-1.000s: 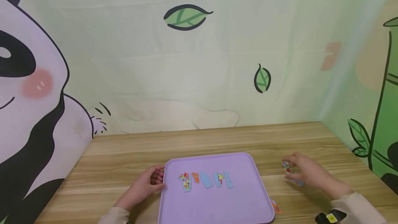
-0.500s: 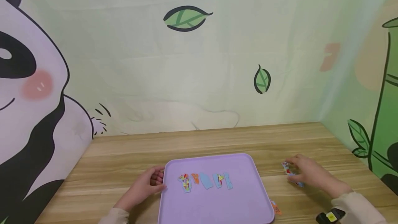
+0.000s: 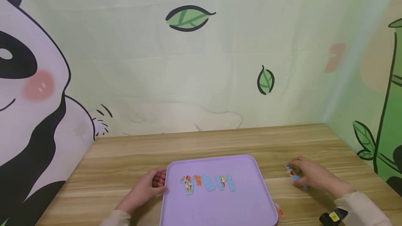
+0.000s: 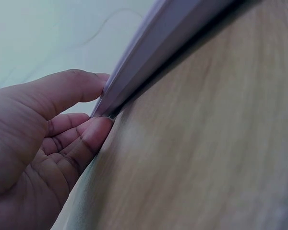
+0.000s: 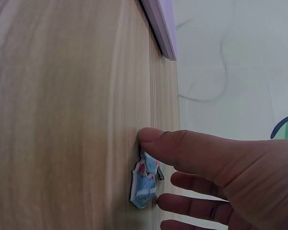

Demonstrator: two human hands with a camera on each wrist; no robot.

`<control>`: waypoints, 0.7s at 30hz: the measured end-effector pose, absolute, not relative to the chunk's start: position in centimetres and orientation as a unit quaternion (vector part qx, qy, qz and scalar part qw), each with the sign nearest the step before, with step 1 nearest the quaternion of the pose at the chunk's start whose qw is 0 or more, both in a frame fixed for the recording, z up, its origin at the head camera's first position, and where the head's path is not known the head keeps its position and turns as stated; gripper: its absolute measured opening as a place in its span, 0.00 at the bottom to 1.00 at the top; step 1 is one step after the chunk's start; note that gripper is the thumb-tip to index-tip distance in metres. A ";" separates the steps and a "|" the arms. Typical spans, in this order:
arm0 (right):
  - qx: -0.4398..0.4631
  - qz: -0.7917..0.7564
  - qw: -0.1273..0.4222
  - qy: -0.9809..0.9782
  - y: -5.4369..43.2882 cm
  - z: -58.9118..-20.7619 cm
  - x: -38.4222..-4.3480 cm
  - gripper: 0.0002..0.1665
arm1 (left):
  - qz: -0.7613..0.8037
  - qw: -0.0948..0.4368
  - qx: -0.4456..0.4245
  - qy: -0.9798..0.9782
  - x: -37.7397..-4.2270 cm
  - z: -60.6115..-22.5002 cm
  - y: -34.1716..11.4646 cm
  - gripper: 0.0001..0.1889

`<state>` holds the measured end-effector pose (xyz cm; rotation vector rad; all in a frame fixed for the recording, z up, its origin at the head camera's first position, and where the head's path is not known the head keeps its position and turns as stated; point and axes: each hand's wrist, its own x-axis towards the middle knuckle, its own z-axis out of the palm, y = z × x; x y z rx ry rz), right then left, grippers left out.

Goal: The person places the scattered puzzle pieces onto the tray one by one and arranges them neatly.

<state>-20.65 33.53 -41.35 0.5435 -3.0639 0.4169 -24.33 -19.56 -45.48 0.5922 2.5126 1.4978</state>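
Blue, red-patterned, irregular flat pieces (image 3: 293,175) lie at my right hand (image 3: 311,175) in the head view. From my left wrist, my left hand (image 4: 43,129) pinches a purple rectangular plastic tray (image 4: 156,45). From my right wrist, the pieces lie by my thumb; whether gripped, I cannot tell.

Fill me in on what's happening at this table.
A person's left hand grips the edge of a purple tray, on which five small flat pieces lie in a row. Their right hand is at a few more pieces on the wooden table, thumb and fingers apart. An orange piece shows at the tray's right edge.
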 end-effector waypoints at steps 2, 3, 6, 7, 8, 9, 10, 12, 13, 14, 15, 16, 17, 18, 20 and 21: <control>0.173 0.133 -0.005 -0.976 33.6 -41.3 -20.7 0.36 | 0.502 0.080 0.198 0.838 -24.3 -45.5 -19.6 0.34; 0.174 0.133 -0.008 -0.976 33.6 -41.3 -20.8 0.36 | 0.502 0.080 0.198 0.838 -24.3 -45.4 -19.6 0.34; 0.177 0.136 -0.017 -0.975 33.6 -41.1 -20.9 0.35 | 0.502 0.081 0.198 0.838 -24.3 -45.4 -19.5 0.34; 0.177 0.137 -0.019 -0.975 33.6 -41.1 -20.9 0.35 | 0.502 0.080 0.198 0.838 -24.3 -45.4 -19.5 0.34; 0.176 0.139 -0.021 -0.974 33.6 -41.0 -20.9 0.35 | 0.501 0.080 0.198 0.839 -24.3 -45.4 -19.5 0.34; 0.177 0.139 -0.022 -0.974 33.6 -41.0 -20.9 0.34 | 0.501 0.080 0.198 0.839 -24.3 -45.4 -19.5 0.34; 0.176 0.139 -0.023 -0.974 33.6 -41.0 -20.9 0.34 | 0.500 0.080 0.199 0.839 -24.3 -45.4 -19.5 0.34; 0.176 0.139 -0.024 -0.974 33.6 -40.9 -20.9 0.34 | 0.499 0.078 0.199 0.840 -24.3 -45.4 -19.5 0.34; 0.177 0.140 -0.025 -0.974 33.6 -40.9 -20.9 0.34 | 0.498 0.078 0.199 0.840 -24.3 -45.4 -19.5 0.34; 0.176 0.139 -0.026 -0.974 33.6 -40.9 -20.9 0.34 | 0.498 0.080 0.197 0.840 -24.2 -45.4 -19.5 0.34; 0.176 0.139 -0.026 -0.974 33.6 -41.0 -21.0 0.34 | 0.498 0.080 0.198 0.841 -24.2 -45.4 -19.5 0.34; 0.177 0.139 -0.025 -0.974 33.6 -41.0 -21.0 0.34 | 0.498 0.080 0.198 0.840 -24.2 -45.4 -19.5 0.34; 0.178 0.138 -0.024 -0.974 33.5 -41.0 -21.0 0.34 | 0.498 0.079 0.199 0.840 -24.2 -45.4 -19.5 0.34; 0.178 0.137 -0.024 -0.974 33.5 -41.0 -21.0 0.35 | 0.497 0.079 0.199 0.841 -24.2 -45.3 -19.5 0.34; 0.180 0.136 -0.021 -0.974 33.5 -41.1 -21.0 0.35 | 0.497 0.079 0.199 0.841 -24.2 -45.3 -19.5 0.34; 0.181 0.136 -0.019 -0.974 33.5 -41.2 -21.0 0.35 | 0.497 0.078 0.201 0.841 -24.2 -45.3 -19.5 0.34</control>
